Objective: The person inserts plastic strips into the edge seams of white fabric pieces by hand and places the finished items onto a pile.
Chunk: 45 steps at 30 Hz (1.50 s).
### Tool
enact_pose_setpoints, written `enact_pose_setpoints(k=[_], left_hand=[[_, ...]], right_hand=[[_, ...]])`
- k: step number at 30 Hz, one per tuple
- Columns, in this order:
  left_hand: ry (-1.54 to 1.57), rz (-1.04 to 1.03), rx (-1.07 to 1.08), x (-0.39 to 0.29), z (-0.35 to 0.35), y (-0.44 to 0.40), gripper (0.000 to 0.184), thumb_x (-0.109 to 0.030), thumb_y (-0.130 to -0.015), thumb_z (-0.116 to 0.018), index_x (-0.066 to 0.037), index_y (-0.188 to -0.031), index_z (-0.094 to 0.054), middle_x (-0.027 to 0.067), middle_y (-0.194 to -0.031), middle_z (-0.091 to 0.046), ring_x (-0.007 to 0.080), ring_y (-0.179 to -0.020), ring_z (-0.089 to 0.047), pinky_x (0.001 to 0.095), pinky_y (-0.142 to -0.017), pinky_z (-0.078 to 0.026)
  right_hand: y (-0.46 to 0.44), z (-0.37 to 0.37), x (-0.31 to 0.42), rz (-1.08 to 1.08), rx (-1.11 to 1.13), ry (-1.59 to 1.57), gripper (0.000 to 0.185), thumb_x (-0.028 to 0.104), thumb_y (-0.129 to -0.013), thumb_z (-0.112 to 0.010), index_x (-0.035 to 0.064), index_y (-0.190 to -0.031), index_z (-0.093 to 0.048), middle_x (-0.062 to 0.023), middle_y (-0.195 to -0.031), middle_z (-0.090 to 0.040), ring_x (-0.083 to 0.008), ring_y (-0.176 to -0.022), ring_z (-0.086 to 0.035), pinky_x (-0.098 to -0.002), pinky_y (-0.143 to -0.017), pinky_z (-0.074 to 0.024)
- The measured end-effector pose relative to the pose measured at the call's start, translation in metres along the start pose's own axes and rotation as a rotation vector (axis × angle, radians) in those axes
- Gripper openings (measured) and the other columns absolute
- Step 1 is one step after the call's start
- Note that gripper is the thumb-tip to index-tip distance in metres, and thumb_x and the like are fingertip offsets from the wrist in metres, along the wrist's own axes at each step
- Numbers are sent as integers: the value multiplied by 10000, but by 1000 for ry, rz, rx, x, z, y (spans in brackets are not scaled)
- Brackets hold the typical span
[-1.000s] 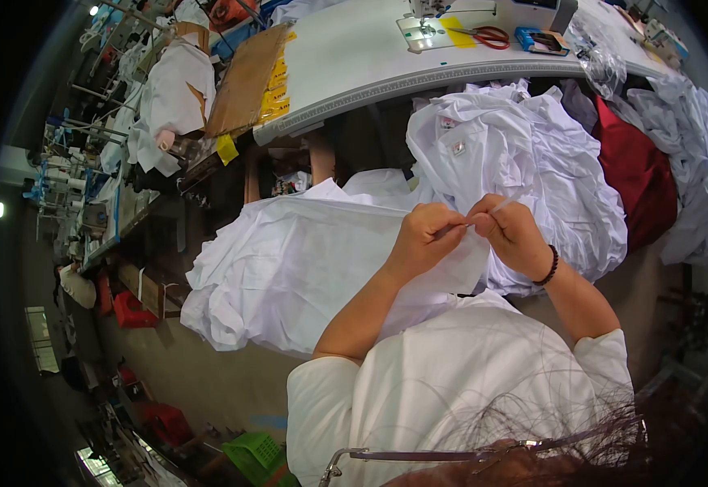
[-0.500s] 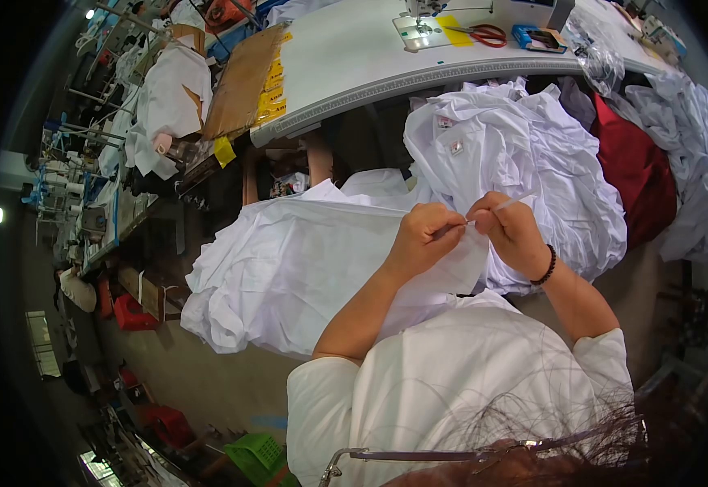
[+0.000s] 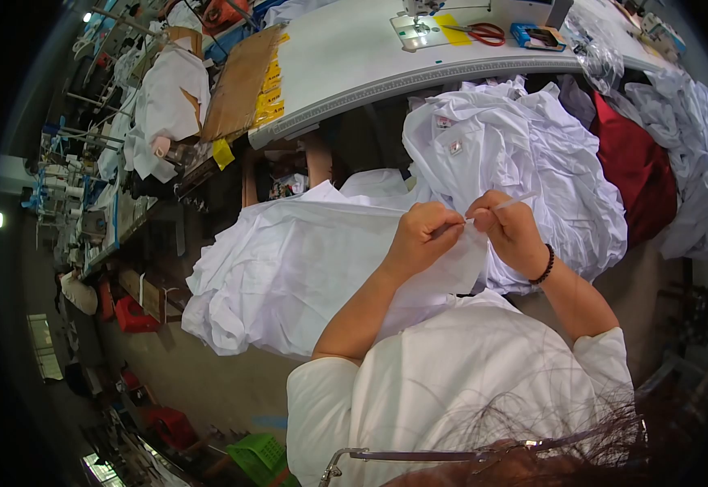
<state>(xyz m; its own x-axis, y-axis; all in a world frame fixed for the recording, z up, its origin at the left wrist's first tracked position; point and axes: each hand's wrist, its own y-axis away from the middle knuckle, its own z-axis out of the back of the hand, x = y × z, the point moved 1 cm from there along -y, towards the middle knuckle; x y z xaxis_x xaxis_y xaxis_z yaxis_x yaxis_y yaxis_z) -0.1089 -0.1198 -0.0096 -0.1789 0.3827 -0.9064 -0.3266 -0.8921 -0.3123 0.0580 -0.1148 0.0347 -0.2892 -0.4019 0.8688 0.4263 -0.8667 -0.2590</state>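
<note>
My left hand (image 3: 427,237) is closed in a pinch, its fingertips almost meeting those of my right hand. A tiny white bit shows between the fingertips; whether it is cloth or the end of a strip I cannot tell. My right hand (image 3: 514,234), with a dark bead bracelet at the wrist, is closed around a thin white strip (image 3: 522,198) that sticks out past its knuckles. Under both hands a white cloth garment (image 3: 321,252) spreads across my lap and off to the left. A big heap of white shirts (image 3: 532,154) lies just beyond my right hand.
Ahead stands a white sewing table (image 3: 346,61) with a sewing machine (image 3: 423,10), red-handled scissors (image 3: 484,33) and a small blue box (image 3: 539,37). Dark red cloth (image 3: 634,174) hangs at the right. A brown board (image 3: 244,81) lies left; a green basket (image 3: 258,456) is low on the floor.
Almost nothing differs. Both hands keep the same pinched pose over the white cloth, and the view has shifted very slightly.
</note>
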Motion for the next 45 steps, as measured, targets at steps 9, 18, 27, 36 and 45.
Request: enact_pose_setpoints(k=[9, 18, 27, 36, 45], left_hand=[[-43, -37, 9, -1, -1, -5, 107, 5, -686, -603, -39, -783, -605, 25, -590, -458, 143, -553, -412, 257, -516, -328], [-1181, -95, -121, 108, 129, -48, 44, -113, -705, -542, -101, -677, -510, 78, -626, -485, 275, -637, -512, 393, -562, -385], [-678, 59, 163, 188, -30, -166, 483, -212, -632, -695, -57, -1060, -532, 142, -1087, -507, 308, -964, -499, 348, -833, -402], [-773, 44, 272, 178, -135, -211, 197, -126, -693, -602, -85, -882, -567, 115, -885, -535, 311, -801, -543, 387, -671, -441], [-622, -458, -212, -22, -46, -161, 151, 98, -681, -537, -20, -776, -542, 84, -762, -541, 214, -695, -537, 285, -649, -439]], right_hand=[[-1, -1, -5, 36, -63, 14, 55, -8, -786, -507, 5, -784, -560, -117, -714, -547, -258, -626, -525, -300, -561, -417], [63, 18, -94, -117, -480, 80, 138, 0, -724, -618, 11, -845, -551, -90, -804, -581, -205, -739, -566, -268, -665, -439], [192, 63, -209, -679, -822, 176, 336, 26, -685, -652, 49, -953, -451, -85, -1007, -534, -192, -802, -509, -290, -729, -415], [219, 86, -215, -580, -733, 330, 484, 58, -627, -703, 43, -1002, -398, -158, -1155, -457, -302, -1018, -477, -350, -853, -389], [192, 68, -210, -324, -572, 326, 792, 184, -517, -785, 38, -1161, -347, -163, -1216, -409, -336, -1110, -390, -412, -940, -299]])
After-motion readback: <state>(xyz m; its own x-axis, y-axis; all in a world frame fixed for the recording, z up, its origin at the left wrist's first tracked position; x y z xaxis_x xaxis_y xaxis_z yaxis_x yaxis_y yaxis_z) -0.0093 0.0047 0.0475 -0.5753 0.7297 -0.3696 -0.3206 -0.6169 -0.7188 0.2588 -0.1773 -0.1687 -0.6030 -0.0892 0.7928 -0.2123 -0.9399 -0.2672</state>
